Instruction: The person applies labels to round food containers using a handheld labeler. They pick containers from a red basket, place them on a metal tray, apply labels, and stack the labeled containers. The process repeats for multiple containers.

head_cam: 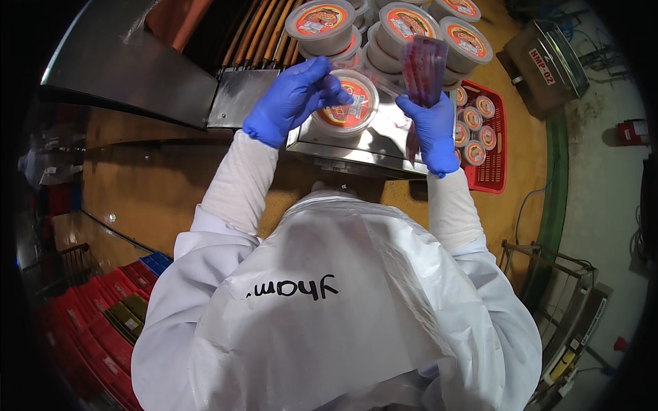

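Note:
My left hand [303, 97], in a blue glove, is at the left side of a round plastic tub [366, 119] with a printed orange lid. A clear plastic strip [380, 82] stretches from near its bent fingers towards my right hand; whether the left fingers grip it is hard to tell. In my blue-gloved right hand [433, 126] is an upright bundle of printed clear plastic bands [425, 67], blurred. The tub stands on a steel table [354, 148], close below stacked lidded tubs [321, 23].
A red crate [496, 177] holding several smaller lidded tubs is at the right of the table. A roller conveyor [259, 36] with a steel end plate [239, 100] lies at the upper left. A steel box [545, 69] stands at the upper right, and red crates [92, 329] at the lower left.

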Motion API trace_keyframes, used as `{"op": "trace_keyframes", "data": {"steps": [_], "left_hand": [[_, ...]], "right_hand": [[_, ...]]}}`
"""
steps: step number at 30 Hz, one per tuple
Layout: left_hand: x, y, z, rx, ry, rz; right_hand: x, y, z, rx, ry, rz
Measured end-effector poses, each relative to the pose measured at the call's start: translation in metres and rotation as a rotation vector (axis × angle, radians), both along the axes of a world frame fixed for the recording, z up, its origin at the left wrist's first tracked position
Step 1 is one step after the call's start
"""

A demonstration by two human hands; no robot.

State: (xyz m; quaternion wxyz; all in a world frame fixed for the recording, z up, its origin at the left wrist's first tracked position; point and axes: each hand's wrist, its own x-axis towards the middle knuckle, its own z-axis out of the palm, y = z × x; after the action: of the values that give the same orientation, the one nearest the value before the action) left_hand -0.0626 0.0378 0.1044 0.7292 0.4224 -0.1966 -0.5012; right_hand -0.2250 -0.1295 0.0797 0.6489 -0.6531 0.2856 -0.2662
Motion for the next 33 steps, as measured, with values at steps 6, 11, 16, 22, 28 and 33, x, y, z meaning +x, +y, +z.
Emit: {"op": "trace_keyframes", "data": {"steps": [6, 11, 16, 22, 28, 33], "left_hand": [[-0.004, 0.054, -0.048, 0.072, -0.064, -0.030], [0.024, 0.025, -0.072, 0.305, -0.248, 0.319], [0.044, -0.003, -0.082, 0.258, -0.523, 0.307], [0.034, -0.013, -0.075, 0.458, -1.242, 0.374], [0.038, -0.021, -0.061, 0.567, -1.437, 0.271], [0.035, -0.017, -0.038, 0.641, -1.498, 0.252]], "right_hand": [[-0.023, 0.028, -0.024, 0.072, 0.158, -0.071], [0.019, 0.029, -0.031, 0.109, 0.036, -0.183], [0.050, 0.017, -0.046, 0.067, -0.075, -0.118], [0.057, 0.020, -0.046, 0.018, 0.029, -0.141], [0.061, 0.010, -0.038, 0.140, 0.167, -0.075], [0.062, 0.002, -0.042, 0.160, 0.192, -0.041]]}}
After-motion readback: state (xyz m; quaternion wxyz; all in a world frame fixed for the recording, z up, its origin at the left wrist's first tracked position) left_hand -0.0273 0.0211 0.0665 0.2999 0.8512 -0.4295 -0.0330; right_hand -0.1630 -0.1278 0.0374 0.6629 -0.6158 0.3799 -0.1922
